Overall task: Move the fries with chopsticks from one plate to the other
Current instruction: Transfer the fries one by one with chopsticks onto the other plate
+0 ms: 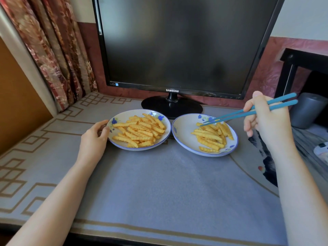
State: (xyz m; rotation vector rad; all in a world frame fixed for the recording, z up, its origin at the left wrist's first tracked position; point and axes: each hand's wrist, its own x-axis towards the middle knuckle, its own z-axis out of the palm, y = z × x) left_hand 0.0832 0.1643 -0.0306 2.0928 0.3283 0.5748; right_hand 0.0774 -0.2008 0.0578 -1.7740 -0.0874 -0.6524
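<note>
Fries (140, 133), golden and crinkle-cut, lie in two shallow white dishes with blue flowers and blue rims, side by side and almost touching on a grey-blue cloth-covered worktop (159, 183) before a dark black monitor (177, 41); the left plate (120, 116) holds the larger heap, the right plate (182, 134) a smaller one. The left hand (94, 137) curls its fingers and thumb round the left plate's outer rim, gripping it. The right hand (266, 121) grips a pair of teal chopsticks (248, 112) in its fingers, their tips close together at the far edge of the right plate's fries; whether they pinch one is unclear.
</note>
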